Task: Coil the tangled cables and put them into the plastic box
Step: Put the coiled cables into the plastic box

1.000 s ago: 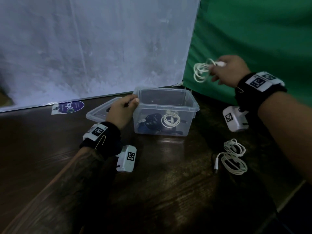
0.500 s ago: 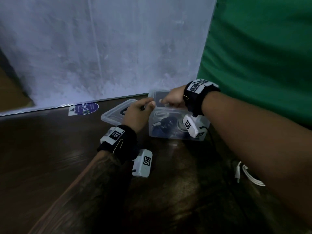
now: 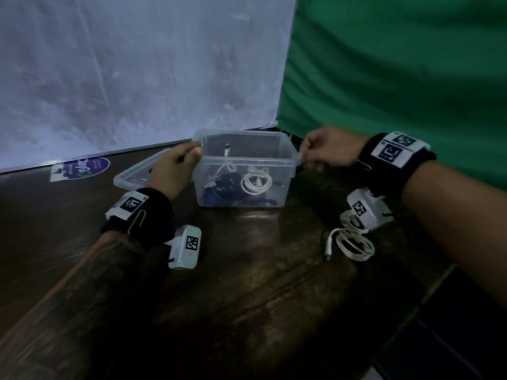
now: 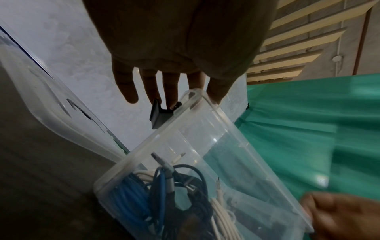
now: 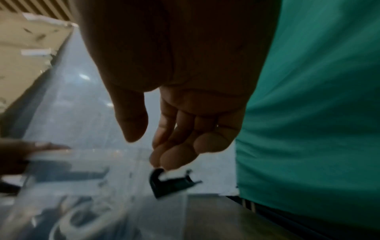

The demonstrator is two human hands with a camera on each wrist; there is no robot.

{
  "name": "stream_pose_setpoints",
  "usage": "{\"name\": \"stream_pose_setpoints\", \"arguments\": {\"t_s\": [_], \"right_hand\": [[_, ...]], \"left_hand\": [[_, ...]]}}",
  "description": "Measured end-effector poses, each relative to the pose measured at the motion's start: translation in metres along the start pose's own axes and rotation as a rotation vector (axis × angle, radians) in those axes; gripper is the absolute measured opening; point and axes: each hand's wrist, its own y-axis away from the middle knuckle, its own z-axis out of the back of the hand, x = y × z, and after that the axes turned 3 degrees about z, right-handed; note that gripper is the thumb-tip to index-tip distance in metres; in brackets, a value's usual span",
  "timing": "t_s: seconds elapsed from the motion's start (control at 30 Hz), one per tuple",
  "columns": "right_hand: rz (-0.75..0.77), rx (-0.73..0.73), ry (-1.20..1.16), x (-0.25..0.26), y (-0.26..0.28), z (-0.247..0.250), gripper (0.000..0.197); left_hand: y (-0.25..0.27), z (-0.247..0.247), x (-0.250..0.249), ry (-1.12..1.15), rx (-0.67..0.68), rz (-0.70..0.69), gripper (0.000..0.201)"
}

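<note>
My right hand [image 3: 326,149] dropped its cable into the box [image 3: 244,185] and hangs loose, empty. My left hand [image 3: 175,167] holds the rim. I should grab the last cable [image 3: 352,242] gently.

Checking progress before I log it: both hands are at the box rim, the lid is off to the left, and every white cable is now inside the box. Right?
Not quite. One white coiled cable still lies on the table, right of the box, as the head view shows. The rest stands.
</note>
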Motion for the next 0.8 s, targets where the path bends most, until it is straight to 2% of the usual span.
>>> {"name": "stream_pose_setpoints", "arguments": {"t_s": [0.1,0.2,0.27,0.4,0.57,0.63,0.73,0.8], "right_hand": [[-0.147,0.225,0.174,-0.036,0.026,-0.003,0.006],[-0.21,0.45,0.427,-0.066,0.034,-0.014,0.028],[-0.219,0.519,0.536,-0.079,0.036,-0.023,0.036],[-0.165,0.436,0.597,-0.095,0.032,-0.032,0.026],[-0.186,0.376,0.633,-0.097,0.019,-0.025,0.023],[-0.193,0.274,0.546,-0.092,0.012,-0.009,0.02],[-0.181,0.041,0.376,-0.076,-0.004,0.029,0.006],[-0.164,-0.143,0.255,-0.059,-0.017,0.05,0.018]], "left_hand": [[-0.001,-0.001,0.002,0.027,-0.013,0.025,0.032],[0.0,-0.002,0.001,0.04,-0.022,0.03,0.031],[-0.001,-0.002,0.002,0.03,-0.028,0.025,0.031],[-0.002,-0.001,0.004,0.019,-0.024,0.038,0.03],[-0.001,0.0,0.001,0.018,-0.007,0.045,0.028],[0.001,0.0,-0.003,0.023,-0.002,0.031,0.028],[0.002,0.0,-0.006,0.023,-0.001,0.017,0.026],[0.003,0.0,-0.006,0.029,-0.002,0.021,0.026]]}}
